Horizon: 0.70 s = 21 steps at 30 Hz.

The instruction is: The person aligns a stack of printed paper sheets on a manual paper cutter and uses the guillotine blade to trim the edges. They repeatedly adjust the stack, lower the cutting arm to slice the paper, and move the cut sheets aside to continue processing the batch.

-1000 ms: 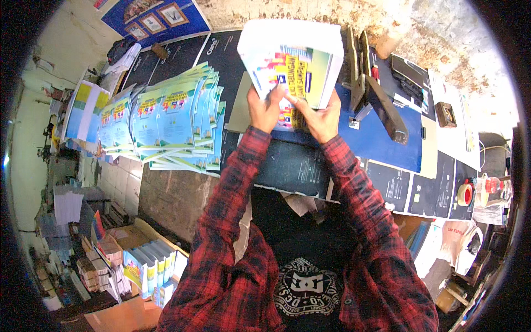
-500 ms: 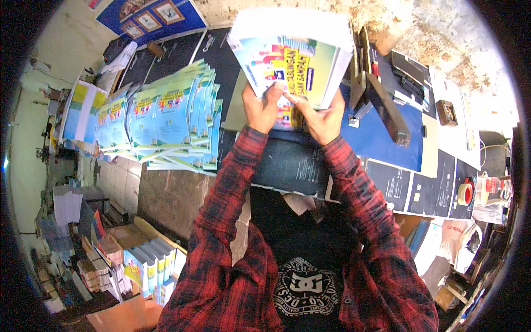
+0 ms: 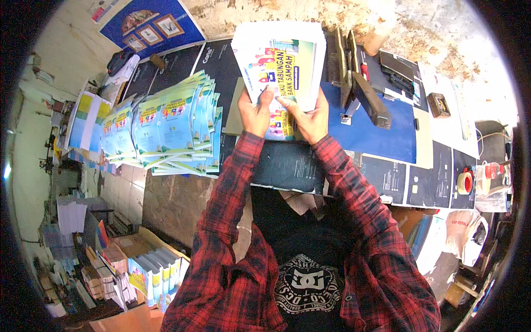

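Note:
A thick stack of printed booklets point(image 3: 303, 83) with a colourful cover and white upper edges is held above the table between both my hands. My left hand point(image 3: 254, 113) is closed on its lower left side, with the thumb lying across the cover. Along the lower right side, my right hand point(image 3: 313, 120) grips the same stack, its thumb also on the front. The fingers behind the stack are hidden. To the left, overlapping piles of light blue and green printed covers point(image 3: 166, 124) lie fanned out on the table.
Right of the stack, a dark wooden-handled clamp or cutter point(image 3: 370, 102) stands on a blue board point(image 3: 387, 141). A tape roll point(image 3: 464, 182) sits at the right edge. Lower left, a carton point(image 3: 166, 246) holds upright books. A stapler-like black tool point(image 3: 398, 77) lies behind.
The stack has shifted a little left and looks narrower and more upright. My right hand has moved left with it, while both hands keep their hold. The view has shifted slightly.

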{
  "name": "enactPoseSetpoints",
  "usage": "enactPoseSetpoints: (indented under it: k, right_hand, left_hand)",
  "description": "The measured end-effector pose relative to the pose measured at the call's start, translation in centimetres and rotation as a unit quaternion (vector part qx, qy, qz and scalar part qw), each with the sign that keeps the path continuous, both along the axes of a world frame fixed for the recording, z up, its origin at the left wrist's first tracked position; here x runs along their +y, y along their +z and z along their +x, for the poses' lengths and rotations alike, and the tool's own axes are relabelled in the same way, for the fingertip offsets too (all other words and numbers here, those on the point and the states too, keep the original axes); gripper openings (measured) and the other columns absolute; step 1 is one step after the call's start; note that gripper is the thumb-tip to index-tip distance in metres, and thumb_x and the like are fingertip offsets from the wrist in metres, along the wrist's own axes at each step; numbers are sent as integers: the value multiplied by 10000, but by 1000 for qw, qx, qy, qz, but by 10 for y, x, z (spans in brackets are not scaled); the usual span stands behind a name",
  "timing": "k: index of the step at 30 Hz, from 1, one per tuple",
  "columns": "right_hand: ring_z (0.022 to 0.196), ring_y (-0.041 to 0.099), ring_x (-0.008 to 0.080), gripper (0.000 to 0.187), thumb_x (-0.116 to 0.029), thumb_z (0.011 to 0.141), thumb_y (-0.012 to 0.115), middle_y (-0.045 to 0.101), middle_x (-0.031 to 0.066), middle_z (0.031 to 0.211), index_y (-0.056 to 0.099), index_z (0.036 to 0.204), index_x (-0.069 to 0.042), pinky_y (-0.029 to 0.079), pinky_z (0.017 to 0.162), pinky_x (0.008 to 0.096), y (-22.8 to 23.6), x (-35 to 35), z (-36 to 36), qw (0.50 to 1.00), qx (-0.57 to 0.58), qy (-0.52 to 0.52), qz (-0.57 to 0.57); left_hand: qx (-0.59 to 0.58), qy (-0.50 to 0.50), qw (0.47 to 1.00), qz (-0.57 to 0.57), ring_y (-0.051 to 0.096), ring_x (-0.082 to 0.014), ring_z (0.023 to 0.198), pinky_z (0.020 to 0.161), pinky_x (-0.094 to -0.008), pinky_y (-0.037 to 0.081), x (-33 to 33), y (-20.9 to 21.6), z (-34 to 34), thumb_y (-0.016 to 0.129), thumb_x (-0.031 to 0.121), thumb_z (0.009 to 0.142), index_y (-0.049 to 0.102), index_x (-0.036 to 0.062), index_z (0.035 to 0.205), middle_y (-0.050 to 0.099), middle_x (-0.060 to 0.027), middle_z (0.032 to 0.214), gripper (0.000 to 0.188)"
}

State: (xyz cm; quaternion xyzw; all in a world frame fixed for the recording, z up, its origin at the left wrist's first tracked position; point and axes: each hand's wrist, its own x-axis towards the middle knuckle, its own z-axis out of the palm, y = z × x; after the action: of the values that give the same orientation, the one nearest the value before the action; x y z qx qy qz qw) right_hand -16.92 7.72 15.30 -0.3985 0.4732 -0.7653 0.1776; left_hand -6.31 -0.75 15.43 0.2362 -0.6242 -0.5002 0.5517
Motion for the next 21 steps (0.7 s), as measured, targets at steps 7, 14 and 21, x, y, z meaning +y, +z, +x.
enactPoseSetpoints:
  k: [7,14,21]
  right_hand:
    - [1000,598,154,491,-147,784,806,645,84,1080,556,1175,15,488,891,321,25,36,13,992,76,99,33]
    - [1021,610,164,616,-259,733,862,652,125,1100,551,1201,-4,477,893,325,15,95,22,971,127,118,166]
    - [1312,421,246,1124,-231,653,917,445,158,1399,216,1501,-2,334,1112,384,74,113,31,994,56,97,-2]
  left_hand:
    - [27,16,999,9,618,-148,959,852,-315,499,21,40,37,688,239,921,598,-35,1166,669,-87,1087,378]
    - [108,96,988,46,573,-222,1103,954,-377,454,48,108,58,598,397,961,489,-59,1294,582,-161,1244,575]
    - [-338,428,656,-522,363,-421,1357,1095,-485,329,53,141,92,549,416,975,206,-51,1492,272,-284,1509,776]
